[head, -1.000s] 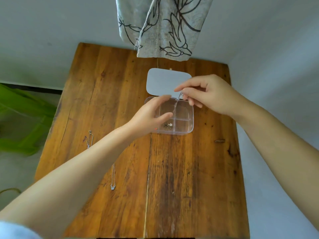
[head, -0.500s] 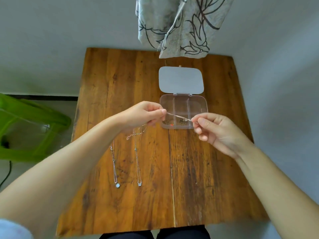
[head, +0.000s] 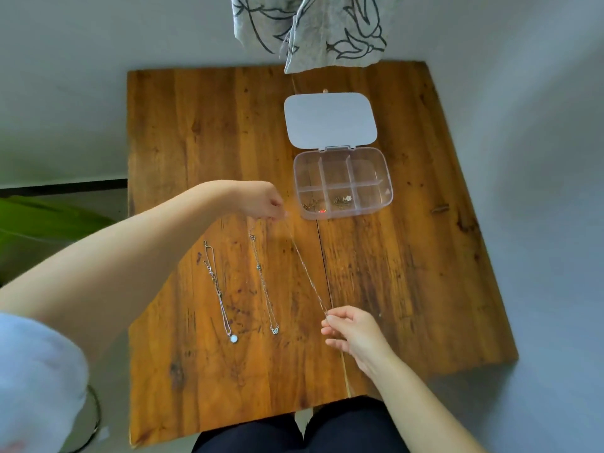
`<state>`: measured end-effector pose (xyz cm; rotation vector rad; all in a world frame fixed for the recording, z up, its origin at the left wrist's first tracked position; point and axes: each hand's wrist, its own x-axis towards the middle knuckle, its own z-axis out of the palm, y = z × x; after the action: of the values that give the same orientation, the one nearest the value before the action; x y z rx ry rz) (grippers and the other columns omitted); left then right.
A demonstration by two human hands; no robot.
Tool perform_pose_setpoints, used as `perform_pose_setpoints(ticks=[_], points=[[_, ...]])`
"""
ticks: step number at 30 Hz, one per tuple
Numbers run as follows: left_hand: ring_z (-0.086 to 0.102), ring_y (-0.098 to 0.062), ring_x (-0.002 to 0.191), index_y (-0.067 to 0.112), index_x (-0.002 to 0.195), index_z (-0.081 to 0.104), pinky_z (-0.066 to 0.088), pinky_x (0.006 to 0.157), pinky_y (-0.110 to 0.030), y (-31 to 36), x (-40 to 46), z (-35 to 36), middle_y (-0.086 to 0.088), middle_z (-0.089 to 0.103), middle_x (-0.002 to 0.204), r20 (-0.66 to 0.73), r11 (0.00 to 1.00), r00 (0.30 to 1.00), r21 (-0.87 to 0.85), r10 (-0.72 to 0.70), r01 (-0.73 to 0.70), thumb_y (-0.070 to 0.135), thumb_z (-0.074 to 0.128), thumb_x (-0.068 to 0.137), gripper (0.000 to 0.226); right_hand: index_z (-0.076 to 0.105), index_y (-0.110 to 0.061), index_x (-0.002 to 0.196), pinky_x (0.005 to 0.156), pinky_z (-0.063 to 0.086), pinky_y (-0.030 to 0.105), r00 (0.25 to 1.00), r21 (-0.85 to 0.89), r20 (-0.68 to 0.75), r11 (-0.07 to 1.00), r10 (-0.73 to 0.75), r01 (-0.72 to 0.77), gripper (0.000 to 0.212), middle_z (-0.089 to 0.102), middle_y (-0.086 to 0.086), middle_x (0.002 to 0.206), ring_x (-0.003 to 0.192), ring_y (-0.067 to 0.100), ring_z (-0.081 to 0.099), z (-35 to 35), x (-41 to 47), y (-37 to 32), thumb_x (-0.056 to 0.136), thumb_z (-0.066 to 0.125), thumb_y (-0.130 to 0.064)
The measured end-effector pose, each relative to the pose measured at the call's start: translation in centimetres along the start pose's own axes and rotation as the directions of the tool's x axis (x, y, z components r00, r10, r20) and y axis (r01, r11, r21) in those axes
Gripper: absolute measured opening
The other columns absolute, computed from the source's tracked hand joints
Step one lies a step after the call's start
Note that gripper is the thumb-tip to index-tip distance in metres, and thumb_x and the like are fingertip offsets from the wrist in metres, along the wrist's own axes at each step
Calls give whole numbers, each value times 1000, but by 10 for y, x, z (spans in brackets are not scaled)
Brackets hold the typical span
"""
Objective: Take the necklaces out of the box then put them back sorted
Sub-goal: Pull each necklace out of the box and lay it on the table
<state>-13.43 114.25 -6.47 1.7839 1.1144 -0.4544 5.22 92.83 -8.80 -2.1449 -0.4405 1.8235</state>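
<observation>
A clear plastic box [head: 385, 178] with several compartments lies open on the wooden table [head: 408, 273], its white lid [head: 330, 120] folded back. Some jewellery [head: 342, 201] remains in its near compartments. A thin silver necklace [head: 307, 279] is stretched taut between my hands, just above the table. My left hand [head: 264, 201] pinches its far end beside the box. My right hand [head: 351, 331] pinches its near end. Two necklaces lie straight on the table to the left: one with a round pendant [head: 233, 338], one with a butterfly pendant [head: 274, 329].
A patterned cloth [head: 310, 27] hangs over the table's far edge. A green plastic object [head: 39, 220] stands on the floor at the left. My dark-clad knees [head: 294, 433] sit at the near table edge. Bare wood lies to the right of the stretched necklace.
My right hand has pulled its end of the necklace down toward me, stretching the chain out lengthwise. My left hand holds the other end near the box. The camera tilted, showing more of the table.
</observation>
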Motion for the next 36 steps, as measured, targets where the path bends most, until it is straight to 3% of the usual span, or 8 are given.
perform_pose_setpoints(ticks=[7,11,18,22,27,29,32,36], points=[[52,-25,78,5,94,59,37,60,-32,-3,27,37,-5,54,81,-209,897,974,442,87,15,28,39,97,31,66,-8,96,53,54,17,997,-183,-71,983,10,-23,11,69,4,82,65,11,68,23,6,12,92,59,-15],[53,-29,101,8,109,57,42,80,-37,-12,34,52,-11,58,107,-276,816,949,576,153,36,29,35,98,33,64,-9,94,51,54,17,998,-323,-60,946,10,-29,12,67,-1,77,57,8,67,24,11,7,92,59,-19],[51,-25,93,10,113,48,41,62,-31,-24,30,56,-11,51,109,-467,928,861,372,199,-13,31,52,91,31,64,-3,106,46,49,12,995,-529,20,845,102,-76,27,74,9,100,52,4,62,18,10,-17,95,54,-25],[48,-19,74,10,123,43,40,54,-31,-15,20,64,-10,53,107,-612,973,771,224,179,-49,30,59,87,43,66,-9,100,49,47,16,976,-579,82,787,-204,213,24,72,-2,83,49,5,58,-11,13,-68,96,50,-27],[56,-25,81,9,120,48,38,52,-30,2,27,75,-10,56,99,-636,973,746,222,198,-69,28,61,86,41,64,-19,113,82,52,27,773,-749,277,376,-570,546,26,65,-3,112,90,11,63,-26,49,-166,98,44,-15],[56,-26,79,7,107,54,33,50,-28,4,31,76,-11,56,91,-671,978,717,193,191,-80,24,62,86,29,62,-22,120,90,51,32,737,-821,430,113,-520,559,32,61,0,123,106,20,59,-20,70,-190,96,45,-9],[56,-25,79,7,97,55,33,52,-27,7,34,76,-9,58,89,-702,985,693,154,164,-77,23,61,86,21,59,-22,124,83,53,33,726,-804,594,-235,-347,546,36,60,3,117,100,22,59,-12,86,-205,92,51,-8],[55,-22,81,9,97,56,34,55,-26,10,36,79,-7,60,91,-731,992,671,107,123,-66,23,62,85,18,58,-16,118,81,54,40,706,-685,685,-488,-178,541,28,57,6,110,91,25,58,-8,90,-209,93,47,-10]])
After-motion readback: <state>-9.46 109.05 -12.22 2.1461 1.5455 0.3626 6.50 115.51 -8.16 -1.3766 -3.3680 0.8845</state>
